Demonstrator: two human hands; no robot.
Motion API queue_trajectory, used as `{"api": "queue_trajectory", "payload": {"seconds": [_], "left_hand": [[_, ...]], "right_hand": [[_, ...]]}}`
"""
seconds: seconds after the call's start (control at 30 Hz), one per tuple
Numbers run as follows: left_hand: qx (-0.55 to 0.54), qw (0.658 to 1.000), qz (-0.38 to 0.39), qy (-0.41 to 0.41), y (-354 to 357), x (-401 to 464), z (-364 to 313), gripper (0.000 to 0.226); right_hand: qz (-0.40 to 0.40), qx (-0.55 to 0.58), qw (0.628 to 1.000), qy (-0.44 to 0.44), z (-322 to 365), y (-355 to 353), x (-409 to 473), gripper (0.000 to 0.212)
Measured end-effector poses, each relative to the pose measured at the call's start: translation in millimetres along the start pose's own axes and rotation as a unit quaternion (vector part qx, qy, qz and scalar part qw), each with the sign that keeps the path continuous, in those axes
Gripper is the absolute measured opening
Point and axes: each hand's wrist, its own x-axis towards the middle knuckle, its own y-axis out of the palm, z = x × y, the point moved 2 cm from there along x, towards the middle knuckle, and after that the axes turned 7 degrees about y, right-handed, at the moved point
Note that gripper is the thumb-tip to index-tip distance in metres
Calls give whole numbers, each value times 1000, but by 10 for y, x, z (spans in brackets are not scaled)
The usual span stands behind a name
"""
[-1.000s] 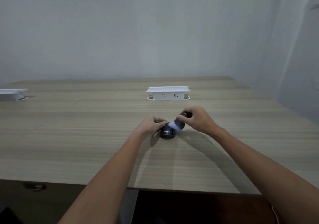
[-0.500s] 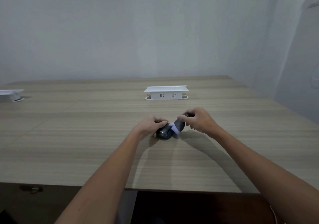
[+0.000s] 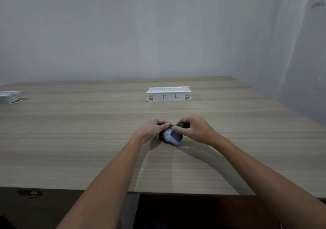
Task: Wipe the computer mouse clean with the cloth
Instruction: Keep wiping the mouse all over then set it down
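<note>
Wood-grain laminate covers the table under your arms, and the black computer mouse sits on it between your two hands, a little right of centre and near the middle of the tabletop. Your left hand has its fingers curled in against the mouse's left side, closed around it. Your right hand comes in from the other side with fingers bent over the far end of the mouse, pinching the pale cloth; motion blur keeps the exact finger placement from being clear. That cloth drapes over the near side of the mouse and touches the tabletop just in front of it. Well beyond your hands, a white socket box stands raised from the table, and a second white box sits at the far left edge.
</note>
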Motion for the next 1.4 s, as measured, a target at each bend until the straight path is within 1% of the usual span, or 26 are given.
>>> {"api": "queue_trajectory", "payload": {"seconds": [0.03, 0.13, 0.17, 0.2, 0.3, 0.33, 0.47, 0.5, 0.53, 0.6, 0.63, 0.67, 0.7, 0.8, 0.87, 0.9, 1.0, 1.03, 1.07, 1.17, 1.23, 1.33, 1.4], "left_hand": [[1, 1000, 0, 1, 6, -7, -15, 27], [8, 1000, -1, -2, 17, -25, -59, 29], [14, 1000, -2, -5, 13, -31, -66, 29], [16, 1000, -3, -6, 9, -29, -58, 29], [16, 1000, -2, -4, 1, -27, -38, 28], [14, 1000, -3, -3, 4, -23, -34, 28], [12, 1000, -11, -3, 30, -67, -92, 29], [13, 1000, -10, -5, 28, -75, -97, 29], [12, 1000, -10, -4, 26, -79, -95, 29], [13, 1000, -6, -2, 18, -84, -86, 28], [17, 1000, -6, -3, 17, -85, -80, 27], [19, 1000, -9, -1, 20, -81, -71, 27], [20, 1000, -15, -2, 27, -93, -80, 27], [26, 999, -29, -9, 48, -135, -127, 27], [25, 999, -30, -15, 51, -151, -147, 28], [21, 999, -32, -17, 45, -153, -145, 28], [22, 999, -37, -17, 31, -156, -124, 25], [26, 999, -37, -16, 34, -148, -103, 26], [30, 999, -39, -15, 35, -152, -102, 26], [38, 998, -42, -16, 32, -197, -139, 29], [48, 998, -38, -19, 27, -220, -149, 30], [47, 998, -40, -17, 21, -258, -171, 29], [50, 998, -41, -14, 36, -270, -186, 29]], "right_hand": [[-14, -15, 1000, 7, -37, -5, 31, 16], [-94, -53, 993, 41, -194, -131, 95, 17], [-102, -48, 993, 41, -201, -160, 80, 16], [-91, -33, 995, 32, -172, -167, 52, 16], [-8, -5, 1000, 3, -37, -60, -33, 16], [-3, -6, 1000, 6, -43, -24, -31, 16], [-98, -55, 993, 43, -185, -98, 63, 17], [-104, -49, 993, 41, -174, -118, 58, 18], [-90, -31, 995, 29, -132, -123, 46, 18], [-32, 3, 999, 1, -12, -84, 15, 20], [-10, 7, 1000, -2, 21, -54, 10, 21], [-7, -1, 1000, 3, 4, -32, 26, 22], [-21, -17, 1000, 14, -41, -30, 53, 22], [-96, -77, 991, 54, -237, -98, 98, 21], [-120, -56, 989, 64, -280, -150, 68, 22], [-110, -34, 992, 58, -254, -163, 41, 22], [-2, 24, 999, 32, -77, -89, -36, 20], [8, 24, 999, 31, -57, -47, -37, 20], [-7, 11, 999, 35, -77, -17, -14, 19], [-98, -55, 991, 69, -230, -24, 60, 19], [-131, -64, 986, 79, -314, -56, 72, 21], [-132, -56, 988, 57, -322, -84, 26, 20], [-121, -94, 988, 22, -308, -44, -59, 18]]}}
